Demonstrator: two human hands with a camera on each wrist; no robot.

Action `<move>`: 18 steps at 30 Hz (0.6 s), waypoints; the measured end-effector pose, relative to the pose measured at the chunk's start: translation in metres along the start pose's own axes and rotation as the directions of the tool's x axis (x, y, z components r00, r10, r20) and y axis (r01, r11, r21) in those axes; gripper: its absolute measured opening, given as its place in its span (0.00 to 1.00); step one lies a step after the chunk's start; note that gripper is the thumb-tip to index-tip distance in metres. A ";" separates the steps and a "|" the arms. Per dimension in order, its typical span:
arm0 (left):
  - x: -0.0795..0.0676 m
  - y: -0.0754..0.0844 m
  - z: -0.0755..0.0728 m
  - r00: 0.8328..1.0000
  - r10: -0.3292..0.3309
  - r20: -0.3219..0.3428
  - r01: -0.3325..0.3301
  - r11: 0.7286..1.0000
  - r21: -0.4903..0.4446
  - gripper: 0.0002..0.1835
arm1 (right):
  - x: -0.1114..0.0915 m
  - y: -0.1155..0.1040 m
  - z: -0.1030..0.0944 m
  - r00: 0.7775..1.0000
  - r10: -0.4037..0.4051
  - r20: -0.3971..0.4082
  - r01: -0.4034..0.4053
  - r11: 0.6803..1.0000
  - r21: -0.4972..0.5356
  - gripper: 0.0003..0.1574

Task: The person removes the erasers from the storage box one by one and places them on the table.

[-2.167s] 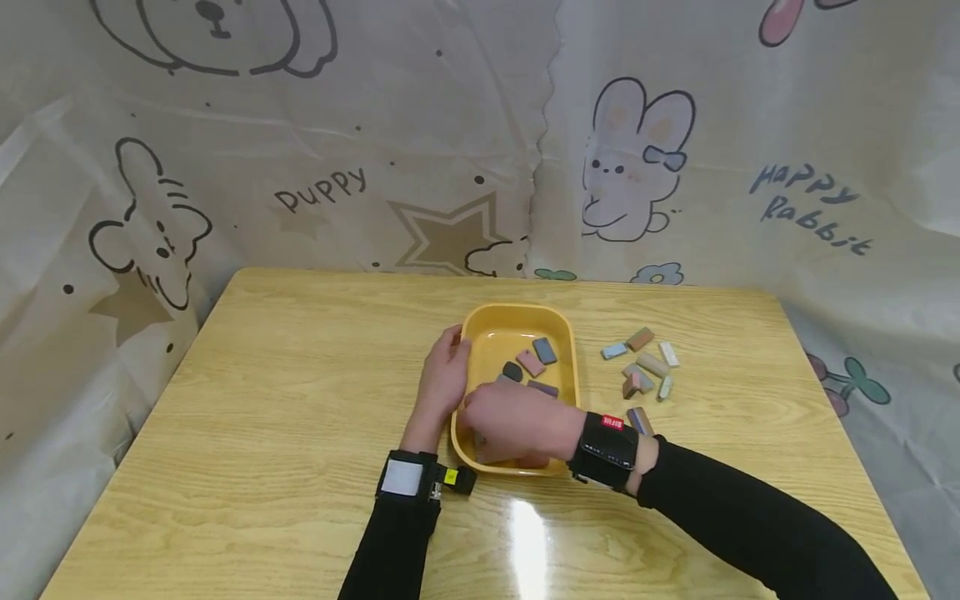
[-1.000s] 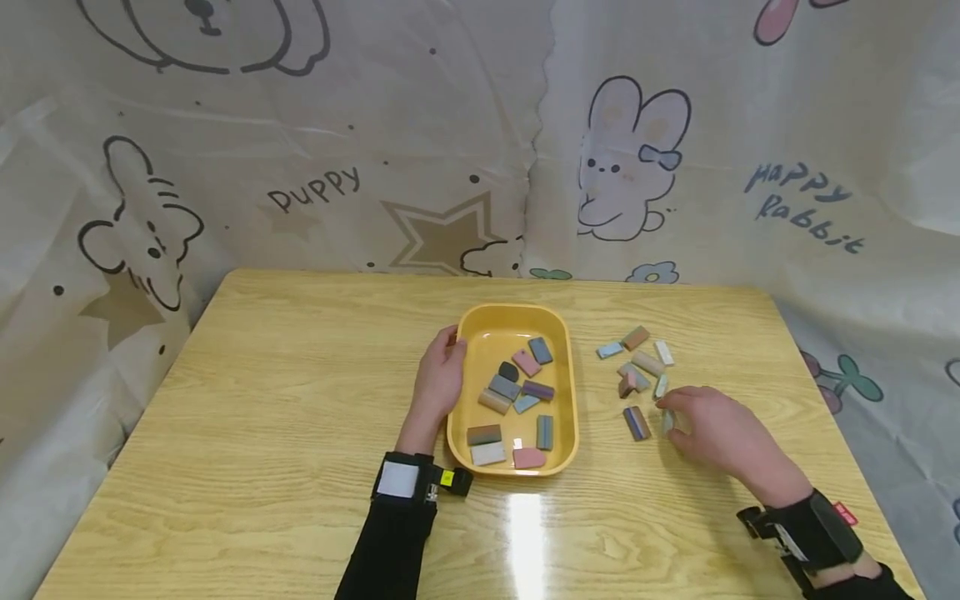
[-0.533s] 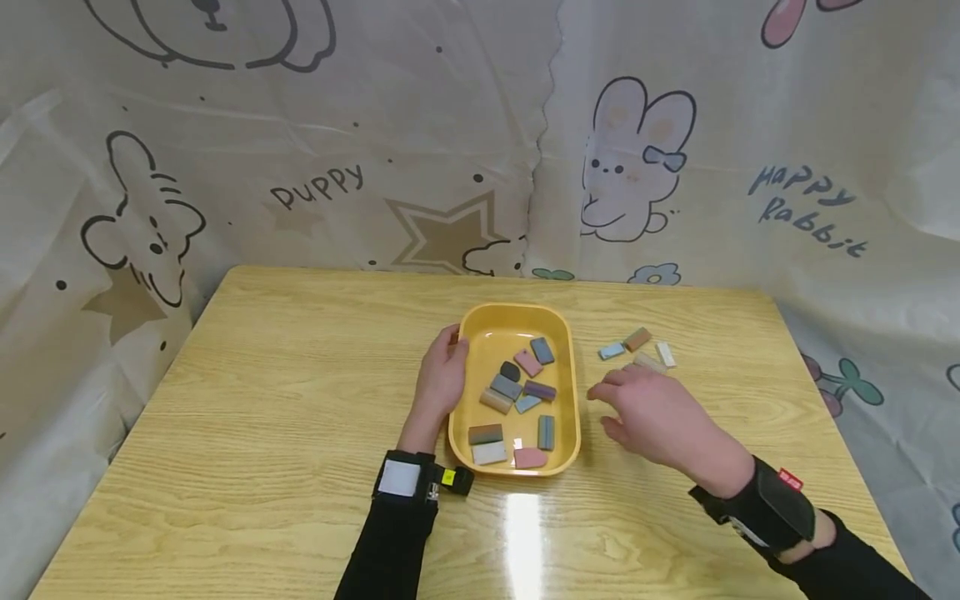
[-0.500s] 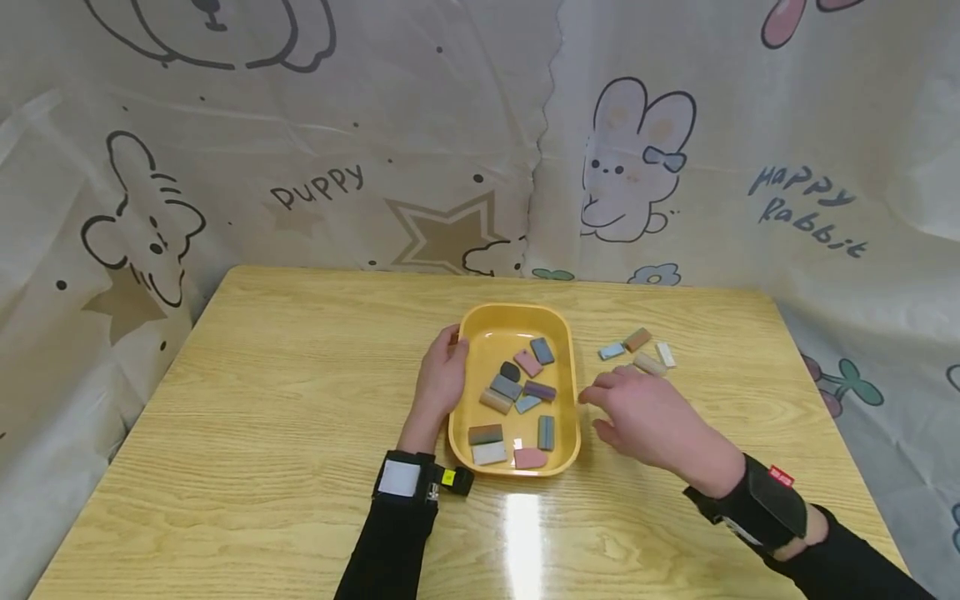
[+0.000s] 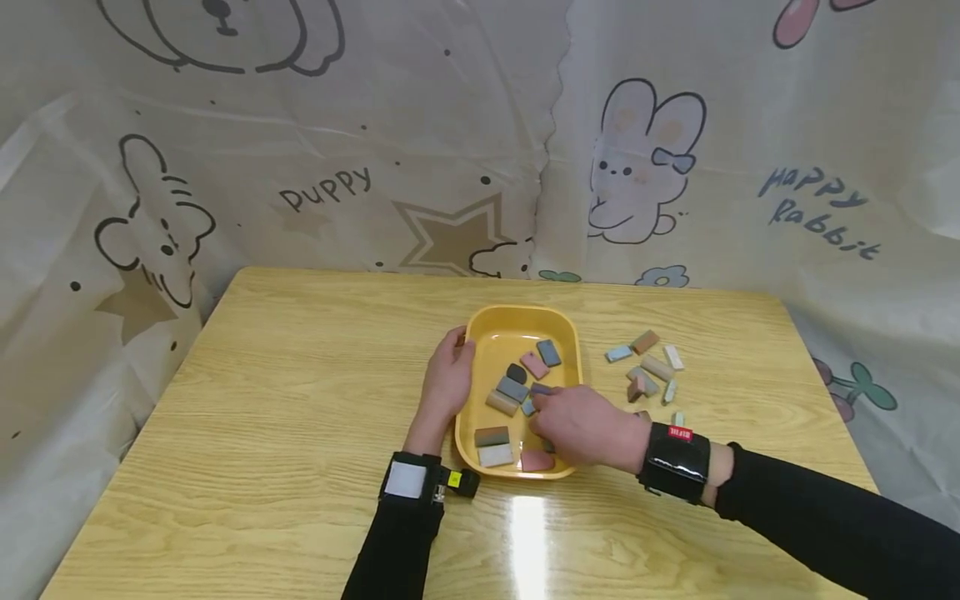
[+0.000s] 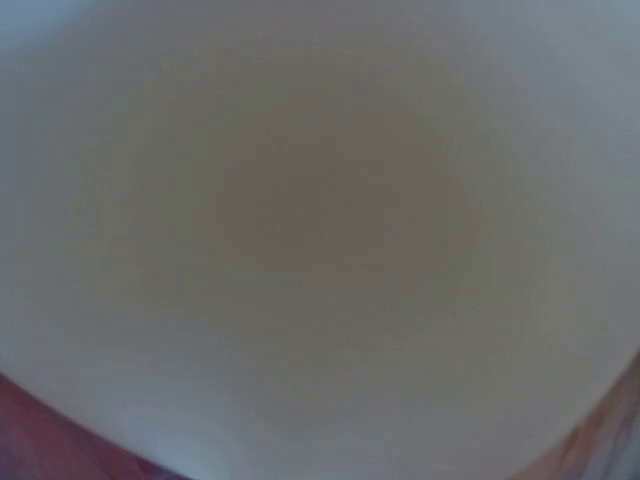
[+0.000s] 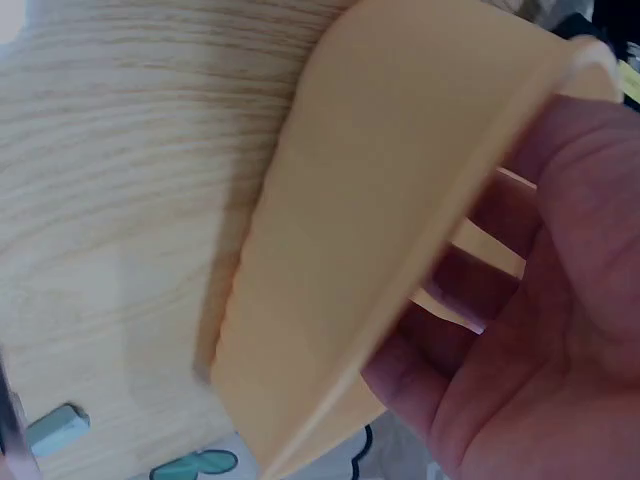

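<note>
A yellow plastic tray stands on the table, holding several small coloured blocks, among them a grey one, a tan one, a white one and a pink one. My left hand grips its left rim, thumb at the edge. My right hand reaches over the right rim, its fingers curled down inside among the blocks. A purple block and a light blue block lie at those fingers. The fingertips are hidden, so whether they pinch a block does not show. The left wrist view is only blur.
Right of the tray, several loose blocks lie on the wooden table: light blue, brown, white, tan and others. One pale green block lies near the right wrist. A printed curtain hangs behind.
My right hand was in the tray, then beside the loose blocks on the right, and has come back left into the tray. A pale green block now lies there. The left hand stays.
</note>
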State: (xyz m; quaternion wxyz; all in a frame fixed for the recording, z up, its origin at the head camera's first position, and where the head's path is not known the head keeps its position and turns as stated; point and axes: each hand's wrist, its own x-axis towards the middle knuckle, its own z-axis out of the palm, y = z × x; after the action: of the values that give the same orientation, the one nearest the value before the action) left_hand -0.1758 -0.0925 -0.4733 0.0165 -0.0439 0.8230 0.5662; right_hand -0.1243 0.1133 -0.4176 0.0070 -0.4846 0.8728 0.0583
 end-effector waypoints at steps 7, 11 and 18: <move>0.001 -0.001 0.001 1.000 0.004 -0.001 -0.004 1.000 0.021 0.22 | 0.004 0.001 0.005 0.999 -0.001 0.040 -0.001 0.999 0.046 0.06; 0.001 0.000 0.001 1.000 0.007 0.004 -0.007 0.999 0.032 0.23 | 0.000 0.003 -0.003 0.998 0.023 0.061 -0.029 0.993 0.111 0.06; 0.000 0.000 0.001 1.000 0.001 -0.003 -0.001 0.999 0.043 0.22 | -0.032 0.011 -0.029 0.985 0.156 -0.071 -0.138 0.967 0.215 0.11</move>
State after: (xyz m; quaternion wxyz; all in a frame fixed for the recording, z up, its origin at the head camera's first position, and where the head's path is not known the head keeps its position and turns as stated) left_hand -0.1757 -0.0913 -0.4737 0.0159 -0.0439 0.8351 0.5482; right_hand -0.1153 0.1431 -0.3858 0.0156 -0.4172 0.9070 -0.0545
